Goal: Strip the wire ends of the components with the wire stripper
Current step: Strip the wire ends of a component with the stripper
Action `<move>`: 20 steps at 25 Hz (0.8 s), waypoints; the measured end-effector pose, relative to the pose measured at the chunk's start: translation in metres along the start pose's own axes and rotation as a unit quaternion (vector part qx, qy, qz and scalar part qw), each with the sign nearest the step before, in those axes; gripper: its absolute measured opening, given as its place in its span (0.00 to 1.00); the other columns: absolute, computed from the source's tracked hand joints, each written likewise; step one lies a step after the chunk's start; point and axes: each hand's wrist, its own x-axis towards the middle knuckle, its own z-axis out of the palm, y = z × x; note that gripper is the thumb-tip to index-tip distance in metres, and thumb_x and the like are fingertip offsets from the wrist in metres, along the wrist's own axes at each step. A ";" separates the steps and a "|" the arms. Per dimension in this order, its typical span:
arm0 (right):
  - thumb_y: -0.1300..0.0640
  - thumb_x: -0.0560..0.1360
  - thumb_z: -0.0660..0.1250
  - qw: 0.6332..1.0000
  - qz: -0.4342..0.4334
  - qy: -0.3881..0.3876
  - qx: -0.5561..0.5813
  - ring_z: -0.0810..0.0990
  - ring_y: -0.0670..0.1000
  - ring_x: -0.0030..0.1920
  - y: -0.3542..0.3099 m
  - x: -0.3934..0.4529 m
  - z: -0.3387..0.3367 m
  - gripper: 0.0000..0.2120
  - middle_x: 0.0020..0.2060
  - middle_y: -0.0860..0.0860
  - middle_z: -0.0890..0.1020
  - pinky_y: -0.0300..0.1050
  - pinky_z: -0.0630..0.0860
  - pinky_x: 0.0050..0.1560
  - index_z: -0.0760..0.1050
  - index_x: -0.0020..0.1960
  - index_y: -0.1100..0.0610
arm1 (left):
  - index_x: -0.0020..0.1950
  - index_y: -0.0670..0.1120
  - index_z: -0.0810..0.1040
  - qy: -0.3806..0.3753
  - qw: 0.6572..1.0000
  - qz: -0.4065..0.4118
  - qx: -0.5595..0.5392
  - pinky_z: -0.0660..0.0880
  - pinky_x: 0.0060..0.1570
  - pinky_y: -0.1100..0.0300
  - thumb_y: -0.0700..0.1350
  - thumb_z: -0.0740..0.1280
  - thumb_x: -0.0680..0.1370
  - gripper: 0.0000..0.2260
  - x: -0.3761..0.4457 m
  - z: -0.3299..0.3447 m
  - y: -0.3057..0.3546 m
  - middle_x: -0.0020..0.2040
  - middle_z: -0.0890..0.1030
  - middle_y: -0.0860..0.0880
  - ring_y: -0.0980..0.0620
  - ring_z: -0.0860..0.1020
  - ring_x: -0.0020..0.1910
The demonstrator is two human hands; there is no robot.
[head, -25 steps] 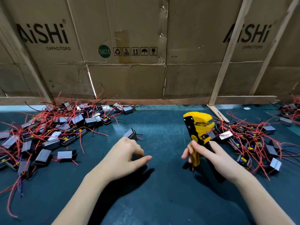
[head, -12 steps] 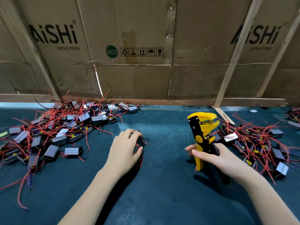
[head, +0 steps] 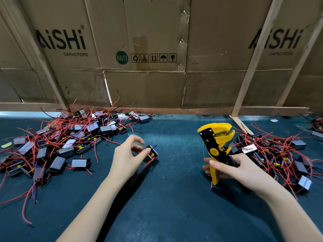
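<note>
Right hand holds wire stripper upright, head up.

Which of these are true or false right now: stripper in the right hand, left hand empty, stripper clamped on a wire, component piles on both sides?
1. The right hand holds the wire stripper. True.
2. The left hand is empty. False: it pinches a component.
3. The stripper is clamped on a wire. False: no wire is in its head.
4. Component piles lie on both sides. True: left pile, right pile.
</note>
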 end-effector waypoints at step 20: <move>0.34 0.69 0.63 0.766 -0.222 0.308 -0.518 0.76 0.56 0.42 0.022 0.021 0.014 0.24 0.38 0.49 0.76 0.51 0.69 0.44 0.75 0.45 0.56 | 0.40 0.47 0.85 -0.217 0.959 -0.038 -0.176 0.81 0.41 0.59 0.43 0.76 0.73 0.02 -0.019 0.028 0.016 0.37 0.85 0.48 0.53 0.83 0.37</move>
